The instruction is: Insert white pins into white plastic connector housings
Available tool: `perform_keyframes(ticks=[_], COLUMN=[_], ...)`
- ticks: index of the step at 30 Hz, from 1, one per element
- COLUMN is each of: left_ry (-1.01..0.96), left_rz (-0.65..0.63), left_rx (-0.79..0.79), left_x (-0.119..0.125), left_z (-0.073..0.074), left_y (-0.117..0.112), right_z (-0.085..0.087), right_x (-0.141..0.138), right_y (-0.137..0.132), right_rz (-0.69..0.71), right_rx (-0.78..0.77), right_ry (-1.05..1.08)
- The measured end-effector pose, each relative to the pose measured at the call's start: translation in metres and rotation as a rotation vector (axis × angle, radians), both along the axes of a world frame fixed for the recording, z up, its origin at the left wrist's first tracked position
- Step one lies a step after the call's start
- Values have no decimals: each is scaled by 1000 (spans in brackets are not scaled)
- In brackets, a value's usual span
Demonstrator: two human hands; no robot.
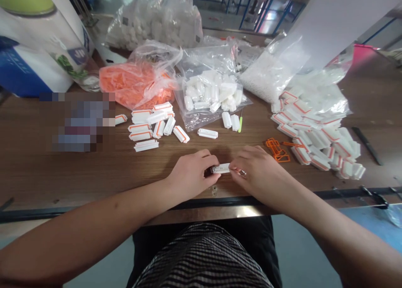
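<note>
"What's being held?"
"Left hand and right hand are gripping a white casing — in front of the clear bag."
"And inside that?"
"It's holding white parts — left of it, a second bag is holding orange pieces."

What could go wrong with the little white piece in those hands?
The white piece is held between the left hand and right hand, so it might slip if either grip loosens. Loose orange frames lie beside the heap of white pieces, so they could get knocked and mixed in.
</note>
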State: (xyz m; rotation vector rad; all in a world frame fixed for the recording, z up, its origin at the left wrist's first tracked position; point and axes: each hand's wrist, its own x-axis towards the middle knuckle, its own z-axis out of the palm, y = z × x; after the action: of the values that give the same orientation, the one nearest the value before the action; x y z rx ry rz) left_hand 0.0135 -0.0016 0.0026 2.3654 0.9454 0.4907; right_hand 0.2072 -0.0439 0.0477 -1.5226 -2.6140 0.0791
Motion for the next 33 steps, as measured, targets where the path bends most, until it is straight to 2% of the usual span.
perform_keyframes(ticks=[3, 8, 20, 28, 33], left_ry=[-2, 1, 2, -1, 12], left_rz=[21, 35, 21, 24, 30], left_rx=[2, 8, -28, -7, 5], left_x=[0, 1, 0, 0, 1], left_z=[0, -1, 3, 1, 1], left_y=[0, -1, -2, -2, -2], right_z=[-1, -14, -22, -17, -9], right_x=[-1, 8, 12, 13, 12], right_y=[-4, -12, -20, -19, -14], right_rz=[28, -42, -87, -83, -59], right_rx=[52, 154, 170, 160, 129], right_ry=[-35, 187, 225, 236, 120])
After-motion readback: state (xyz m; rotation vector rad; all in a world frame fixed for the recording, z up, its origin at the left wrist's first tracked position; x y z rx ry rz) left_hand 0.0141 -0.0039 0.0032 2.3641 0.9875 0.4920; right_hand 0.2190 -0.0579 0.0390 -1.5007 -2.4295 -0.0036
